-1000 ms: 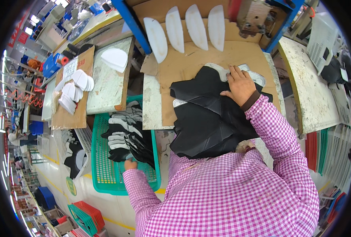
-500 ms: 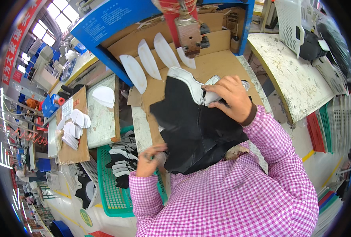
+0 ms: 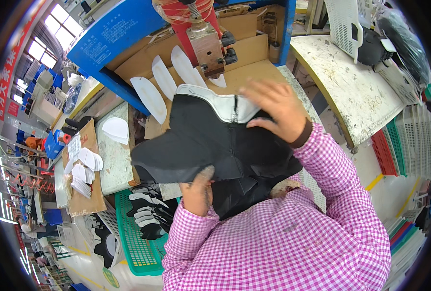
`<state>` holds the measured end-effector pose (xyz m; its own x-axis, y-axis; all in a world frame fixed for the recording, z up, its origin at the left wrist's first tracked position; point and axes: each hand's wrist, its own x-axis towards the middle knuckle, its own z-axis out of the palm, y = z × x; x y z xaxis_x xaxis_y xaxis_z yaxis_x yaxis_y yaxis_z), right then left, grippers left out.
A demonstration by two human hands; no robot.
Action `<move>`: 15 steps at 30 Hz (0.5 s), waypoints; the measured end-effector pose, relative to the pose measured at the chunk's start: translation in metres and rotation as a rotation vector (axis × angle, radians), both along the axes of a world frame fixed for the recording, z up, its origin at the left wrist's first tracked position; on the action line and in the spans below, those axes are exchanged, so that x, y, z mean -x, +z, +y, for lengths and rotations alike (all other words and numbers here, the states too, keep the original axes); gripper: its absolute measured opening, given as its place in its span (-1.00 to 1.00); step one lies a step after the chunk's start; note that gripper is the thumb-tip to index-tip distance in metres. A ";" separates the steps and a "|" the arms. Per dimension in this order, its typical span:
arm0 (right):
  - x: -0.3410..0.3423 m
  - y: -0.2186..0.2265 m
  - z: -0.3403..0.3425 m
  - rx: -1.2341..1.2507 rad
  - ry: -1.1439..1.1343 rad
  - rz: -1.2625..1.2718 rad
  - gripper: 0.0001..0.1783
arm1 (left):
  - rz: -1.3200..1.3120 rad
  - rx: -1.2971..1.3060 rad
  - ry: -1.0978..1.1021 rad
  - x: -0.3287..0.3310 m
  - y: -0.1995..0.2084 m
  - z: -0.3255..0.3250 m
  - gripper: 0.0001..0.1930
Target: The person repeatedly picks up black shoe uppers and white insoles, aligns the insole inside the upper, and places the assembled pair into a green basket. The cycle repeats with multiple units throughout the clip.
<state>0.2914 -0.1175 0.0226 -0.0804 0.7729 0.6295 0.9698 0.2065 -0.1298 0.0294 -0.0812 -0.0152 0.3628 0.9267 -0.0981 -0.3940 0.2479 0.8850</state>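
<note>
You have the flat black sheet piece with a curved white band along its far edge (image 3: 191, 123) spread before you, over other black sheet pieces (image 3: 237, 196) nearer your body. Your left hand (image 3: 197, 195) seems to pinch its near edge, thumb on top and the other fingers hidden beneath. Your right hand (image 3: 284, 109) is spread wide by the right end of the band, its fingertips blurred; whether they touch, you cannot tell from this view. The step in hand looks like turning and levelling this top piece; the next move probably calls for a steady left pinch while the right palm smooths the band without creasing it. Mind the far side: the red press with its bare metal head (image 3: 206, 48) hangs just beyond the band, and the white half-moon plates (image 3: 148, 99) stand close by the band's left end, inside the blue metal frame (image 3: 99, 46). The piece's left lobe juts out above the green plastic basket (image 3: 138, 262), so it could sag or snag there. Your freest room lies to the right, in the gap before the scuffed white table with a yellow edge (image 3: 346, 82).
</note>
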 end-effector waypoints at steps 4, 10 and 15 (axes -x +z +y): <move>-0.034 -0.028 -0.013 -0.038 0.013 0.715 -0.22 | -0.300 0.120 -0.003 0.007 0.003 0.040 -0.72; -0.040 -0.069 -0.011 0.447 0.348 1.778 -0.40 | -0.518 0.329 0.066 -0.007 -0.022 0.074 -0.73; -0.032 -0.051 0.033 0.287 0.265 1.853 -0.58 | -0.398 0.225 0.245 -0.014 -0.020 0.093 -0.66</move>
<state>0.3229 -0.0848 -0.0287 0.3358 0.9387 -0.0783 -0.4627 0.0920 -0.8817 0.0436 0.0115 -0.0356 0.1875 0.9609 -0.2038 -0.7595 0.2734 0.5903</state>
